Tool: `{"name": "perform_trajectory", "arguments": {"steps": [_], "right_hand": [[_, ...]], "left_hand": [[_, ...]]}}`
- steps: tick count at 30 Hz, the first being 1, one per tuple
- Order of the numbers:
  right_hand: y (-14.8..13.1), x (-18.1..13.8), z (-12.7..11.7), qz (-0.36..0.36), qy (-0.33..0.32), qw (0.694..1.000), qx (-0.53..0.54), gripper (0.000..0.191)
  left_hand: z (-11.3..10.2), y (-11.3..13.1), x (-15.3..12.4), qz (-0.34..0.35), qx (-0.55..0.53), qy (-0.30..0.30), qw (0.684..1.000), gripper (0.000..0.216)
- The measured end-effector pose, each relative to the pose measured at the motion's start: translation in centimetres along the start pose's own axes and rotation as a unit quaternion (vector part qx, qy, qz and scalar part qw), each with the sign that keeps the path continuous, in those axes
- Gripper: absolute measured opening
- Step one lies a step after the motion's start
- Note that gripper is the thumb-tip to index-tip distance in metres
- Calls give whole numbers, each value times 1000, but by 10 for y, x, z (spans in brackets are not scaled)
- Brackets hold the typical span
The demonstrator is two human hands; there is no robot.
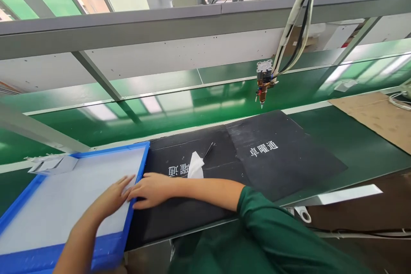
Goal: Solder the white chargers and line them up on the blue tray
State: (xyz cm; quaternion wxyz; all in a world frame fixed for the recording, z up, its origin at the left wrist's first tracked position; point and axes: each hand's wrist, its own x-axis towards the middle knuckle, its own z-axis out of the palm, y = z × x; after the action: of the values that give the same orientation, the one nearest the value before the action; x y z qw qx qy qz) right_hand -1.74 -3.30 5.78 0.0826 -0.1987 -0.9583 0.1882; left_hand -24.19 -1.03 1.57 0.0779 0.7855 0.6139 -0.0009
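While our left hand (117,195) reaches over the tray (86,192), fingers extended, our right hand (151,190) meets it at the blue rim (146,154), thumb and fingers apart across that edge. Whether either hand grips anything, we cannot tell. The tray lies at the left of the bench (321,128), beside the black mat (180,209), with white pieces (54,165) at its far left corner. Beyond our right forearm (199,190) we see a tissue (195,166) and, near it, a thin tool (209,150).
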Motion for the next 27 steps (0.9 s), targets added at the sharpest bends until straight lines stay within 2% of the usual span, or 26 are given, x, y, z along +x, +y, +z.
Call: {"name": "perform_trajectory", "arguments": {"steps": [1,2,4,6,10,13,15,17,23,27], "right_hand": [[6,-15,-8,27,21,999,-16,35],[13,-34,-15,64,41,996,-37,36],[30,-76,-22,170,79,980,-70,38],[49,-121,-21,222,95,968,-74,41],[76,-191,-4,281,113,951,-66,42],[83,-217,11,302,151,939,-61,35],[84,-224,18,315,195,927,-58,27],[86,-229,22,325,229,916,-57,19],[97,-238,22,336,274,900,-46,10],[97,-239,25,333,292,896,-39,9]], "left_hand": [[-1,18,-11,7,-8,-23,1000,55],[-1,37,-20,-1,-1,-8,1000,57],[-3,73,-32,-5,20,79,997,58],[-1,112,-35,28,0,140,990,54],[11,186,-17,168,-59,61,982,43],[20,225,10,217,-32,4,976,43],[23,238,28,208,-30,-8,978,45],[25,241,41,194,-47,0,980,48],[43,223,55,176,-145,82,970,25],[53,212,56,188,-187,122,957,20]]}}
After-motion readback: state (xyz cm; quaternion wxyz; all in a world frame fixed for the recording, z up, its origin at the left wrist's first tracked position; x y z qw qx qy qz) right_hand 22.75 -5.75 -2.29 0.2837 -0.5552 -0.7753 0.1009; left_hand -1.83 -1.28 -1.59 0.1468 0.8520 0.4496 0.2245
